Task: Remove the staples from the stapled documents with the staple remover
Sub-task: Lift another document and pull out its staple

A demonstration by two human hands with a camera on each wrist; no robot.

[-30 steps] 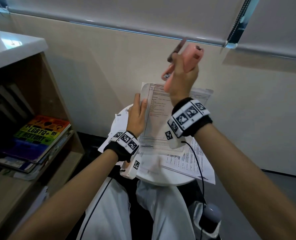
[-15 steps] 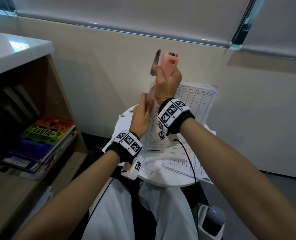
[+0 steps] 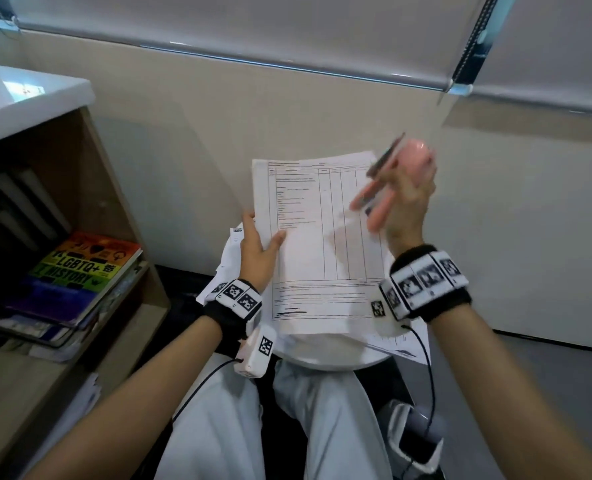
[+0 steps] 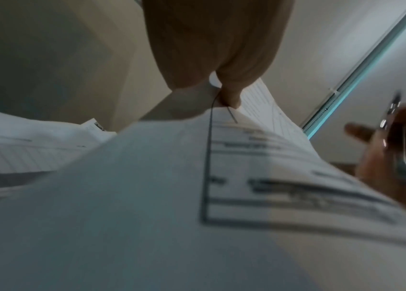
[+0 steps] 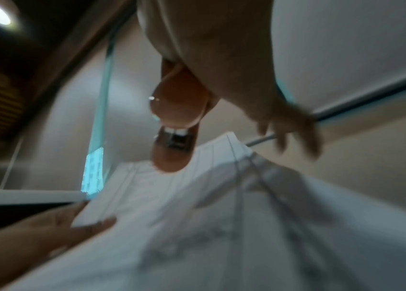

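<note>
The right hand [image 3: 408, 199] and the pink plastic staple remover with a metal blade [image 3: 388, 178] it holds are smeared by motion in the head view, so how the fingers [image 3: 426, 178] wrap it cannot be told. The white printed document with a ruled table [image 3: 318, 244] hides most of the round white counter [image 3: 329, 355], and its print is too small to read. No staple can be made out on it. Behind its left edge the left hand [image 3: 258, 251] hides its fingers, only the thumb showing. Both wrist views are blurred; the left wrist view cuts the remover off at its right edge.
</note>
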